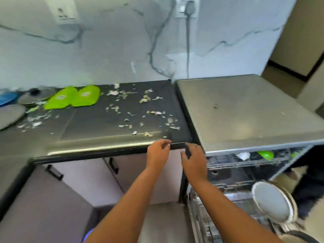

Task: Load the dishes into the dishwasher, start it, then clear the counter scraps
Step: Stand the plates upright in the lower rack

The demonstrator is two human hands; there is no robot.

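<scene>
Both my hands hover side by side at the front edge of the dark counter (pixel 98 123), fingers loosely curled, nothing visible in them. My left hand (pixel 158 152) is just below the counter lip; my right hand (pixel 193 161) is beside it, next to the open dishwasher (pixel 245 109). Two green bowls (pixel 61 99) (pixel 87 95) lie upside down at the back of the counter. Pale food scraps (pixel 145 100) are strewn across it. The pulled-out lower rack (pixel 206 216) holds a white plate (pixel 271 202). The upper rack (pixel 236 163) holds a green item (pixel 265 154).
At the far left lie a pot lid (pixel 35 96), a blue plate (pixel 7 98) and a grey plate (pixel 10 116). Cabinet doors with black handles (pixel 54 172) are under the counter. A cable (pixel 188 41) hangs down the marble wall from a socket.
</scene>
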